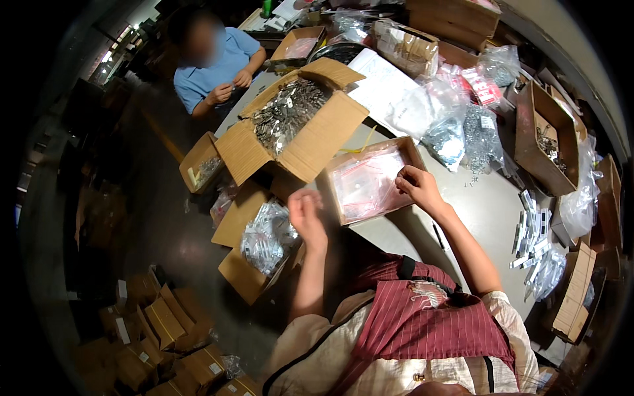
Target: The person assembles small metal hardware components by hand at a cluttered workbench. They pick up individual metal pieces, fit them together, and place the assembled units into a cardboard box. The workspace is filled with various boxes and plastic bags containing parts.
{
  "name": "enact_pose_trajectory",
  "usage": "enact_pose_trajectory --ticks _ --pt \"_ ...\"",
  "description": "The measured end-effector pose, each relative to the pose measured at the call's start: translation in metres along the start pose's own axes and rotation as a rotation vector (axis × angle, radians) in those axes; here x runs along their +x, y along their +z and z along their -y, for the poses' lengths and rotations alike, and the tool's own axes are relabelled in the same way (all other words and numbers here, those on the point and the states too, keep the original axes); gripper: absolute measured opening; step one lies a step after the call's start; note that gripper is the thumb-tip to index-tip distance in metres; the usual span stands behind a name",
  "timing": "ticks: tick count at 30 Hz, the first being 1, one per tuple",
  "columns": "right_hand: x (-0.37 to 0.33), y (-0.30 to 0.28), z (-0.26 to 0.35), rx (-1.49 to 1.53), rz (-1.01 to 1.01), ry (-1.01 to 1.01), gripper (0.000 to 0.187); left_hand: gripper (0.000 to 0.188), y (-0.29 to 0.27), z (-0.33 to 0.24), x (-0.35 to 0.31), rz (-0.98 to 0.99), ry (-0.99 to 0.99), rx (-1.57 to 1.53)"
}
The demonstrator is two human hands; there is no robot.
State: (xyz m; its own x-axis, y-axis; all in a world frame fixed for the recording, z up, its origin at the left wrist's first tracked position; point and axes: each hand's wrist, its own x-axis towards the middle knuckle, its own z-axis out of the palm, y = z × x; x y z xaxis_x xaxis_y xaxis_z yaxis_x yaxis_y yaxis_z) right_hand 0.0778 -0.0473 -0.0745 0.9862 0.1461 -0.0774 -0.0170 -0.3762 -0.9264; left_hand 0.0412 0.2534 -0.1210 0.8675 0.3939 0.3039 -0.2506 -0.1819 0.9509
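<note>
Right hand (417, 187), fingers pinched together at the right rim of the shallow carton of clear plastic bags (368, 179) on the tabletop (489, 211), is nearer; left hand (305, 210) hovers loosely curled, apparently empty, at its left side.

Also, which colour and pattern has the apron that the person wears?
Dark red apron with thin pale stripes; the head view shows it best.

A large open cardboard box of small metal parts (285, 113) sits on the counter (485, 218). Bagged metal hardware (479, 135) lies near white paper sheets (386, 82). A side-tipped box (545, 135) stands at the right. On the floor, an open box of bagged parts (264, 241) rests beside stacked small cartons (158, 330). A person in a blue shirt (214, 66) sits opposite
</note>
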Motion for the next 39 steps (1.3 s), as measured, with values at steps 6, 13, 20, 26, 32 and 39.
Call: enact_pose_trajectory --ticks 6,13,20,26,32,39 --pt "-0.039 -0.027 0.016 0.661 -0.055 -0.027 0.009 0.075 0.088 -0.102 -0.013 0.753 0.391 0.261" --pt "-0.102 -0.053 -0.001 0.707 -0.248 0.037 0.022 0.037 0.137 -0.114 -0.046 1.024 0.436 0.214" --pt "-0.178 -0.048 -0.002 0.306 -0.345 0.032 0.024 0.028 0.147 -0.102 -0.087 1.296 0.056 -0.006" --pt "-0.206 -0.053 -0.001 0.163 -0.395 0.159 0.019 0.022 0.160 -0.098 -0.094 1.301 0.294 0.054" --pt "-0.218 -0.064 -0.012 0.501 -0.148 0.184 0.021 0.012 0.161 -0.133 -0.089 1.269 0.250 0.027" --pt "-0.227 -0.061 -0.007 0.803 -0.007 0.248 0.015 0.010 0.164 -0.138 -0.086 1.249 -0.213 -0.144"
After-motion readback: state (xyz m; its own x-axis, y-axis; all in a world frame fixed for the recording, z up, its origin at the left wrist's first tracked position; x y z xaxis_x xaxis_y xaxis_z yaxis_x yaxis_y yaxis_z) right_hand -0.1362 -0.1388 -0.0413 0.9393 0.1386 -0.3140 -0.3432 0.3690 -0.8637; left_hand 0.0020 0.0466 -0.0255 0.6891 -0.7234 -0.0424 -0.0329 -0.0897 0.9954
